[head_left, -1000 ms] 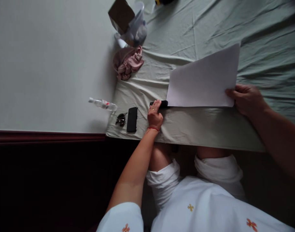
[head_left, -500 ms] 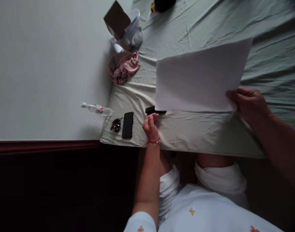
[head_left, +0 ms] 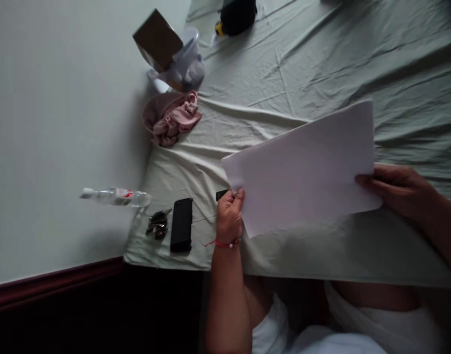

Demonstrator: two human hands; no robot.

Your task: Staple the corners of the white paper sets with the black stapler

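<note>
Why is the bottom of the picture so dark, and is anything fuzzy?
In the head view, light falls on the sheet of paper and the green cloth, while the space under the table edge sits in deep shadow. The black thing at the top looks soft and blurry. The left hand and right hand look dim but fairly sharp.

A rumpled pale green sheet (head_left: 321, 59) covers the bed. At nine o'clock, a black phone (head_left: 181, 224) lies near the edge, keys (head_left: 158, 224) just beside it, and a clear bottle (head_left: 116, 196) lies beyond them on the floor. Up at eleven o'clock, pink cloth (head_left: 172, 117) is bunched below a brown box (head_left: 158, 39) and a clear plastic container (head_left: 186, 61). At twelve, there's a dark object (head_left: 237, 14).
</note>
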